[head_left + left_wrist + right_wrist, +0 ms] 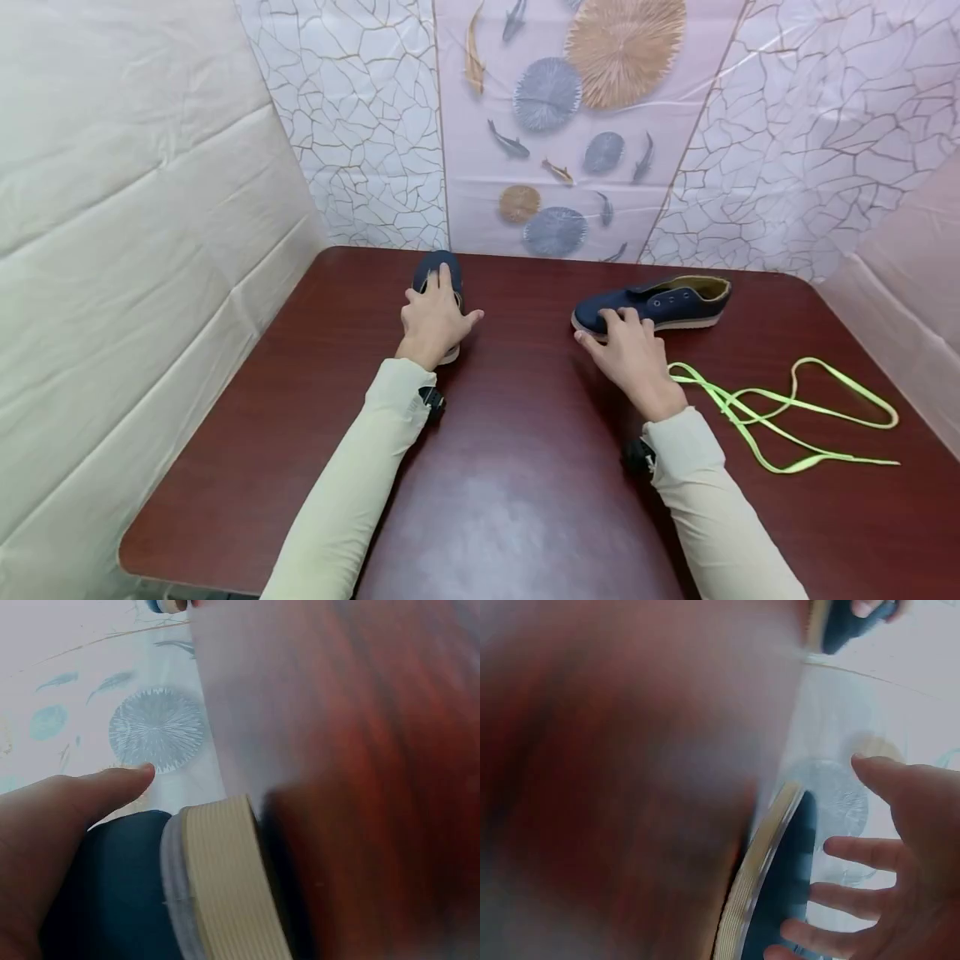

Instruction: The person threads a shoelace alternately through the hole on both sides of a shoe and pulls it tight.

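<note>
Glossy brown table point(525, 500): left hand point(433, 321), right hand point(633, 354) on navy canvas shoes point(660, 304).

Both navy shoes, one at 11 o'clock point(438, 275) and one at 1 o'clock point(660, 303): matt cloth uppers, pale ribbed rubber-like soles. Table point(495, 467): smooth, semi-gloss reddish-brown wood look. Neon green lace point(787, 408) at 3 o'clock: flat woven cloth; the backdrop point(555, 125) at 12 o'clock: glossy, creased printed plastic sheet.

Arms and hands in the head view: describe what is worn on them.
Both arms wear long, close-fitting sleeves of pale cream-yellow cloth, the left sleeve and the right sleeve each ending at the wrist. A small black device sits at each wrist, at the left cuff and the right cuff. The left hand and right hand are bare, without gloves.
</note>
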Tool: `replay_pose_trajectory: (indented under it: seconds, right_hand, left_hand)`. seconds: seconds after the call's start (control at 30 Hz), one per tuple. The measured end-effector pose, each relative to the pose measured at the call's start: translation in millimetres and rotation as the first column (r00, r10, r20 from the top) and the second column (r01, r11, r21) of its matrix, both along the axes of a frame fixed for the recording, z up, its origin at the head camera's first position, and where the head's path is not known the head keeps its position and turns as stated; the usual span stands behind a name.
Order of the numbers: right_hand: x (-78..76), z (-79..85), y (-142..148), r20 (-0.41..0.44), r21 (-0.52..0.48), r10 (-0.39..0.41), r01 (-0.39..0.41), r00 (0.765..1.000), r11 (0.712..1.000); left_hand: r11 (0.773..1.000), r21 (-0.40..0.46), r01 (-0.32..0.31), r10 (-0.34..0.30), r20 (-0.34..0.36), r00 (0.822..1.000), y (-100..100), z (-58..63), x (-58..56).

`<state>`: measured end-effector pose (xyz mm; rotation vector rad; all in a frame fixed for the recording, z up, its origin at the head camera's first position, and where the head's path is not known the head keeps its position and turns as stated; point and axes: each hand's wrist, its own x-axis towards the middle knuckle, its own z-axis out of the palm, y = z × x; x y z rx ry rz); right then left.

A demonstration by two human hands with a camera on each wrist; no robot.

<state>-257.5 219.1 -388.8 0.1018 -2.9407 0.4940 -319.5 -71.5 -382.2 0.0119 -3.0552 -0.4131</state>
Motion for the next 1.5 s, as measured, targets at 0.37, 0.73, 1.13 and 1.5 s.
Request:
replay_pose_trajectory:
  seconds: [0.37,0.73,1.13,1.5]
  right_hand:
    - [1.5,-16.0,-2,0.076,-0.099,-0.023,0.03,0.997,0.995]
    - [-8.1,-21.4,-3,0.076,-0.016,-0.033,0.034,0.997,0.999]
    - [-0.1,-13.2,9,0.137,0.02,-0.015,0.012,0.99,1.0]
    - [-22.2,21.5,9,0.283,-0.055,0.094,-0.082,0.954,0.995]
  left_hand:
    - [0.999,0.034,-0.003,0.003,0.002,1.0,10,-14.2,3.7]
    - [0.991,0.108,0.074,-0.079,0.039,0.996,-4,-21.6,-3.5]
    - [0.948,0.149,0.282,-0.303,0.144,0.942,-24,-1.2,3.0]
    - [0.892,0.122,0.435,-0.452,0.25,0.856,-43,32.5,5.0]
